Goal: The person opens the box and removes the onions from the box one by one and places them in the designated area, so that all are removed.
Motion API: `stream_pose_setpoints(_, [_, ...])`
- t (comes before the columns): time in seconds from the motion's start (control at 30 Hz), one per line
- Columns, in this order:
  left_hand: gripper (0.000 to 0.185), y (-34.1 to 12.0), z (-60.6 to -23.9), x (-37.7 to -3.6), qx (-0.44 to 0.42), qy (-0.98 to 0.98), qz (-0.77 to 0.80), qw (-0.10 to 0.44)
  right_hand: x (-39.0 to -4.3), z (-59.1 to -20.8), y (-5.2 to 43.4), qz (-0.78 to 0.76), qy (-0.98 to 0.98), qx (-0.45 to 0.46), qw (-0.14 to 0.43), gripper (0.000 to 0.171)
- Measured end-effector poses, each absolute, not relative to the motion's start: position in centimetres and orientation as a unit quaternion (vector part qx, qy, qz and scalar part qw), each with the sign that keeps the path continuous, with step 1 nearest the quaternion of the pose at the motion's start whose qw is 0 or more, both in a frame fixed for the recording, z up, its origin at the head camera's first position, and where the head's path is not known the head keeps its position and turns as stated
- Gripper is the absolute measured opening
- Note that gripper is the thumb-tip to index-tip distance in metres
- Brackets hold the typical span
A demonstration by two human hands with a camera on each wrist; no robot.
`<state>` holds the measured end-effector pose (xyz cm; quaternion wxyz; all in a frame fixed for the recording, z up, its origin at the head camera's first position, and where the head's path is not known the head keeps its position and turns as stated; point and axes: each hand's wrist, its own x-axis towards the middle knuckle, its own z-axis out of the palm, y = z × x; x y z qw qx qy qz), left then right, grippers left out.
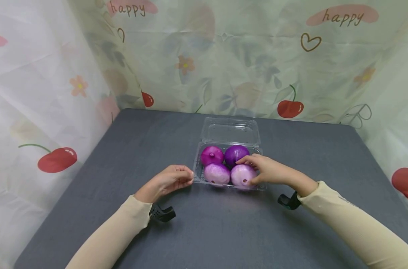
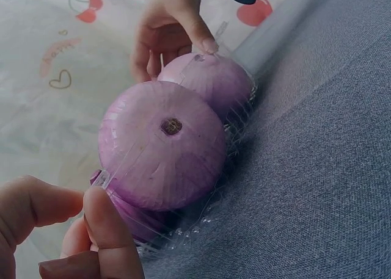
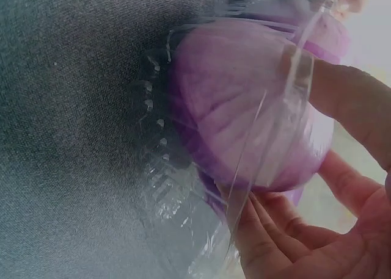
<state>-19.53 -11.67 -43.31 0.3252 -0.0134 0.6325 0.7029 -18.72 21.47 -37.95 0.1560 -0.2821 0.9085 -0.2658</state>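
Note:
A clear plastic clamshell box (image 1: pixel 229 130) stands open on the grey table (image 1: pixel 207 231), its lid laid back. It holds several purple onions: a magenta one (image 1: pixel 211 155) and a dark one (image 1: pixel 235 153) at the back, two pale ones in front. My left hand (image 1: pixel 190 178) pinches the box's front left corner, beside the pale left onion (image 1: pixel 217 173) (image 2: pixel 162 144). My right hand (image 1: pixel 247 170) curls over the pale right onion (image 1: pixel 242 175) (image 3: pixel 244 102), thumb at the box's front wall, fingers behind it. The left wrist view shows that right hand (image 2: pixel 177 28) on that onion (image 2: pixel 211 80).
A patterned cloth with cherries and "happy" lettering (image 1: pixel 291 74) hangs around the table at the back and both sides. Grey tabletop stretches in front of the box and to either side. Black wrist mounts (image 1: pixel 161 213) sit under both sleeves.

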Motion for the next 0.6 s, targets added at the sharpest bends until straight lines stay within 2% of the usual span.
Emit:
stream_pose_setpoints(0.4, [0.013, -11.67, -43.3, -19.43, -0.011, 0.633, 0.703, 0.323, -18.66, -37.73, 21.07, -0.239, 0.913, -0.295, 0.152, 0.053])
stream_pose_setpoints(0.6, [0.013, -11.61, -43.32, -19.43, -0.01, 0.632, 0.704, 0.323, -18.64, -37.44, 21.61, -0.274, 0.902, -0.294, 0.155, 0.053])
